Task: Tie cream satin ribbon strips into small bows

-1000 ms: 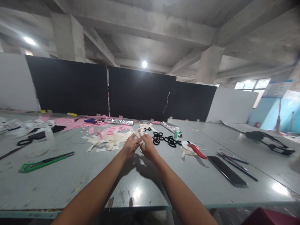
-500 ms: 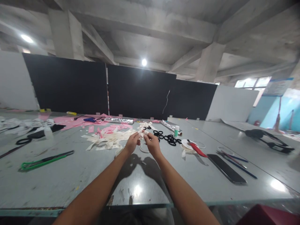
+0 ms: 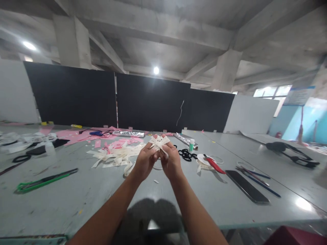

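We hold a white ribbon bow (image 3: 159, 141) between our left hand (image 3: 144, 160) and right hand (image 3: 172, 160), both gripping it, above the table (image 3: 209, 197); its crossed shape looks formed; pale strips (image 3: 120, 155) nearby lie loose.

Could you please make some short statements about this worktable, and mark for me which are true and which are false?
1. The left hand and the right hand both hold a bow-shaped ribbon piece. True.
2. The smartphone lies to the left of both hands. False: it lies to their right.
3. The glue stick stands upright. True.
4. The ring-shaped bands near the glue stick are pink. False: they are black.
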The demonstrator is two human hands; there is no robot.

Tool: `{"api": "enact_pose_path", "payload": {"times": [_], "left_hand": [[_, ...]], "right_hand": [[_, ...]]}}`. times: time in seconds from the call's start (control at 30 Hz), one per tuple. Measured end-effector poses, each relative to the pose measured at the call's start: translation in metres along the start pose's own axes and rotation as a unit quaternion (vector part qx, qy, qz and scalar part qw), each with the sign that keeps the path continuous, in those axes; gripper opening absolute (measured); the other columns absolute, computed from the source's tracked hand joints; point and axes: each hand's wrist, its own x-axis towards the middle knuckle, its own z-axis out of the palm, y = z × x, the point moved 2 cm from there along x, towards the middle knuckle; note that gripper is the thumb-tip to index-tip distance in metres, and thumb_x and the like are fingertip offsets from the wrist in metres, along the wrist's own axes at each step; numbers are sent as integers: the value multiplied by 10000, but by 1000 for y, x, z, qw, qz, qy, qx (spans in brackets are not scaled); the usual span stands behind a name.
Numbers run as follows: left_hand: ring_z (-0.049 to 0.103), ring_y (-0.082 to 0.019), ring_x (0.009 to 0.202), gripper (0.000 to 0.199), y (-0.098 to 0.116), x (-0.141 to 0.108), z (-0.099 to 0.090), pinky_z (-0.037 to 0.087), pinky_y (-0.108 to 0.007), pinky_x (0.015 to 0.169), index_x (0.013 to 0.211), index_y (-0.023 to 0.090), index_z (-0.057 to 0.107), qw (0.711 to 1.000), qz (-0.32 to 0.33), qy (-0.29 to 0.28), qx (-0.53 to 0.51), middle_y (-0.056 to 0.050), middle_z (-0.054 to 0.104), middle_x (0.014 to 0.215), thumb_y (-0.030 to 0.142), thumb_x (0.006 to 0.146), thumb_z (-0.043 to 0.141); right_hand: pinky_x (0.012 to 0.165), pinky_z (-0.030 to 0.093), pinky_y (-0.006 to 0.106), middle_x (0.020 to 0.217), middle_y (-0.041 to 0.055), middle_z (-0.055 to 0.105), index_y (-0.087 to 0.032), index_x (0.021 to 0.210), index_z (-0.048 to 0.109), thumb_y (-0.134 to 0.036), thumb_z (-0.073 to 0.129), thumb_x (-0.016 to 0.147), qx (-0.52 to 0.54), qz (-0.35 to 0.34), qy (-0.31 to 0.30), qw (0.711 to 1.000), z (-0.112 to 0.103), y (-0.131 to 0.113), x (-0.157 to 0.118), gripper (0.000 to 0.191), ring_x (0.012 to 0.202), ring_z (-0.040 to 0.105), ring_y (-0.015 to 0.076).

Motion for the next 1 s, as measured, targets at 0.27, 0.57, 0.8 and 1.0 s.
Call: {"api": "enact_pose_path", "payload": {"times": [0.27,0.57,0.8,1.0], "left_hand": [[342,-74,447,503,9,-48,24,424,-220,553,1277,234,529,994,-18,80,-69,71,288,484,222,774,540],[551,-213,693,430,32,-79,24,450,-316,623,1122,175,685,983,24,5,184,-78,650,770,329,720,696],[517,-135,632,350,58,-82,41,465,-257,602,1091,202,696,925,11,-17,379,-41,651,761,284,751,685],[478,-93,507,555,45,-91,45,410,-211,494,1342,213,497,962,-45,-42,266,19,537,577,290,808,625]], "right_hand": [[465,443,197,594,-65,382,-251,1247,523,-301,567,773,135,-11,48,990,23,-12,-53,478,440,362,79],[420,378,207,515,-65,501,-233,1421,364,-203,592,780,-165,-14,-73,984,18,-43,-90,681,439,434,93],[462,389,195,603,-30,523,-177,1354,476,-304,637,793,-219,-52,-53,973,15,-53,-95,598,509,429,78],[374,333,179,516,-39,507,-140,1274,549,-340,656,790,-104,14,-104,989,16,-45,-93,535,399,441,73]]}}
